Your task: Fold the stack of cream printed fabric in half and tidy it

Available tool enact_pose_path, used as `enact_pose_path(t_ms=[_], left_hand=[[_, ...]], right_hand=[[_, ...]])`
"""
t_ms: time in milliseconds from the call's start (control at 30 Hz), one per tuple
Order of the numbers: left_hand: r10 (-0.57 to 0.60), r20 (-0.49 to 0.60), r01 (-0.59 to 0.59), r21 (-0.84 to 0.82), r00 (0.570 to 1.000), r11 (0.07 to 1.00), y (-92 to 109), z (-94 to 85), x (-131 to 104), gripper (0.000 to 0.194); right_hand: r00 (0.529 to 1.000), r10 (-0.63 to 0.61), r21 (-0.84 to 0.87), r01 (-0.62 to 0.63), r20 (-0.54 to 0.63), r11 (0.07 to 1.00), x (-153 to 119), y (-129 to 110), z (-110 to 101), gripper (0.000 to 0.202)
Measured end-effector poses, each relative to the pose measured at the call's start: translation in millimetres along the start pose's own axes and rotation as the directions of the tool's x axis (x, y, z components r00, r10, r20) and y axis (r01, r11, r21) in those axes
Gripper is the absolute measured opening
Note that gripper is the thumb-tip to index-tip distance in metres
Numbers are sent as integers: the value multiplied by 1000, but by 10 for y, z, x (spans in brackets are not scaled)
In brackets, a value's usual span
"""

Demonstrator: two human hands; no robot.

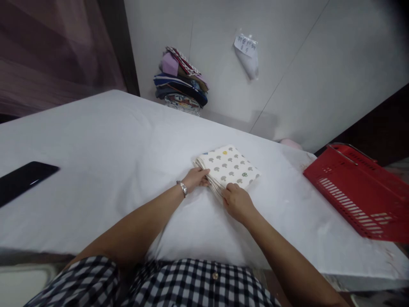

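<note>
A folded cream cloth (228, 164) with grey mushroom-like prints and a few coloured ones lies on the white-covered table (105, 170), in the middle of the head view. My left hand (195, 179), below a silver bracelet, grips the layered near-left edge of the cloth between thumb and fingers. At the near corner, my right hand (237, 200) has its fingers curled over the cloth's edge, pinching it. Several layers show between the two hands. Some fingertips of both hands are hidden beneath or behind the fabric.
A red plastic basket (361, 192) stands at the table's right end. A black flat object (27, 179) lies at the left. Beyond the far edge is a stack of folded clothes (182, 81), near a wall with a taped paper (247, 53).
</note>
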State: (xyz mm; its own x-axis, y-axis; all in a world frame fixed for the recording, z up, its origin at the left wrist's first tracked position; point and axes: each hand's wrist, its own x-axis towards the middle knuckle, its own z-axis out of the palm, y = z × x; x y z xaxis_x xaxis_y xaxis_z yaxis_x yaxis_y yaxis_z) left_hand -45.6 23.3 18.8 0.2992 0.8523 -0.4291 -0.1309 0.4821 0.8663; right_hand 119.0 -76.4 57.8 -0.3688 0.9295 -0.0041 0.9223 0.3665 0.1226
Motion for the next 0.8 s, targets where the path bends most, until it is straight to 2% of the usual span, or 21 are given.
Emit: enact_pose_path(t_ms=[200, 367, 533, 700, 800], left_hand=[[-2, 10, 1, 4, 1000, 1000, 29, 7, -32, 16], [-7, -2, 7, 12, 1000, 1000, 24, 4, -32, 17], [6, 19, -6, 6, 1000, 1000, -28, -18, 18, 21], [6, 9, -6, -1, 1000, 1000, -22, -16, 11, 21], [-2, 6, 2, 12, 1000, 1000, -1, -7, -10, 19]], right_hand=[[999, 45, 6, -45, 21, 999, 22, 12, -14, 18], [1000, -12, -15, 11, -22, 1000, -32, 66, -39, 19], [996, -2, -2, 2, -87, 1000, -39, 133, -92, 22], [994, -108, -17, 108, -15, 994, -37, 97, -11, 21], [994, -111, 29, 111, -19, 993, -59, 51, 52, 21]])
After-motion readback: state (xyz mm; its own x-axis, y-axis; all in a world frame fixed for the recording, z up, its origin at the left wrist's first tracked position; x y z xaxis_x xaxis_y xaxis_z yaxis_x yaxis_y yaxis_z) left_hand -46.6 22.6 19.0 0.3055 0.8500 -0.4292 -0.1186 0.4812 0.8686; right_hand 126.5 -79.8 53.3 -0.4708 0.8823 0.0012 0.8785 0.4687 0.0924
